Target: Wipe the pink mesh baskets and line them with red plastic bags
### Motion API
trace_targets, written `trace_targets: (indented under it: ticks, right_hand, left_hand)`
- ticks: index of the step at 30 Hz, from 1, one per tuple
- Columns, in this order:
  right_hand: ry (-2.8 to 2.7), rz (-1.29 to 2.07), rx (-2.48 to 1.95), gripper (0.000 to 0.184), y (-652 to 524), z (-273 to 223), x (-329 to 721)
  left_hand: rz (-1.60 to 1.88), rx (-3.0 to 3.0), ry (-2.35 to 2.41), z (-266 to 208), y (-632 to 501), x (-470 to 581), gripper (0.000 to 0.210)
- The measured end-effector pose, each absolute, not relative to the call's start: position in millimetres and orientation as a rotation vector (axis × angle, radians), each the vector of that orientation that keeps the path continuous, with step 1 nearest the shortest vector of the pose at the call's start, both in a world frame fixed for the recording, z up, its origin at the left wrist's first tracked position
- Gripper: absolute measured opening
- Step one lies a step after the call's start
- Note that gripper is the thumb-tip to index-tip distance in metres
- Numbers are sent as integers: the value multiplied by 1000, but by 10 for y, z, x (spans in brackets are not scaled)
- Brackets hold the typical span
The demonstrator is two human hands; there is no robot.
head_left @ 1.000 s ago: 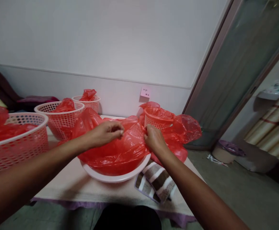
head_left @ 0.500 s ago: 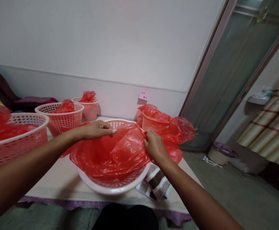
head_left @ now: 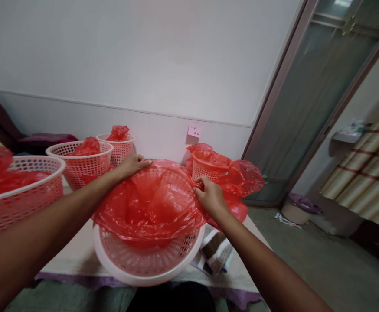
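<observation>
A red plastic bag (head_left: 157,203) spreads over the far part of a pale pink perforated basket (head_left: 144,277). The basket's near rim and ribbed inside show below the bag; its far rim is covered by the film. My left hand (head_left: 133,165) is closed on the bag's far edge, thumb and fingers together. On the right side, my right hand (head_left: 210,194) pinches a gathered fold of the same bag. A folded striped towel (head_left: 217,249) lies just right of the basket, partly behind my right forearm.
Several baskets with red bags stand around: a large one (head_left: 23,190) at left, others (head_left: 87,169) behind it, and a bagged basket (head_left: 209,162) at back right. A cloth-covered table (head_left: 69,251) carries them, against a white wall (head_left: 163,65). A bin (head_left: 298,210) stands on the floor.
The bag has been drawn up and away, so more of the basket's near inside shows. The basket has tilted or shifted toward me. My left hand has moved slightly up and closed on the film.
</observation>
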State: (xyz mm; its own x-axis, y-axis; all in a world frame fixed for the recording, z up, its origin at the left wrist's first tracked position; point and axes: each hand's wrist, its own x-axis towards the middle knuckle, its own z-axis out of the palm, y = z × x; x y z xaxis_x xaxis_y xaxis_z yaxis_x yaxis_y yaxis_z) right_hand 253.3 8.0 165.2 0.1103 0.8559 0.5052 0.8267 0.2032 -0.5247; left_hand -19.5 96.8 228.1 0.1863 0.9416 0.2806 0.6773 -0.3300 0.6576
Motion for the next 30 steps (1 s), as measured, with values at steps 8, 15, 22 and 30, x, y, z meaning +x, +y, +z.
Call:
trace_targets:
  ticks: [8,15,22,30]
  right_hand:
    - [-1522,82,-1471,29,320,1552,2590]
    - [-1370,69,-1435,28,410,1444,2592]
    - [-1326,100,-1465,27,436,1419,2598]
    - [-1262,170,-1483,24,440,1413,2593]
  left_hand:
    - [982,1952,1572,2249,1059,-62,36]
    - [959,1892,1598,2258,1051,-130,36]
    - [861,1824,1731,2207,1162,-197,31]
    - [832,1761,1751,2183,1183,-175,31]
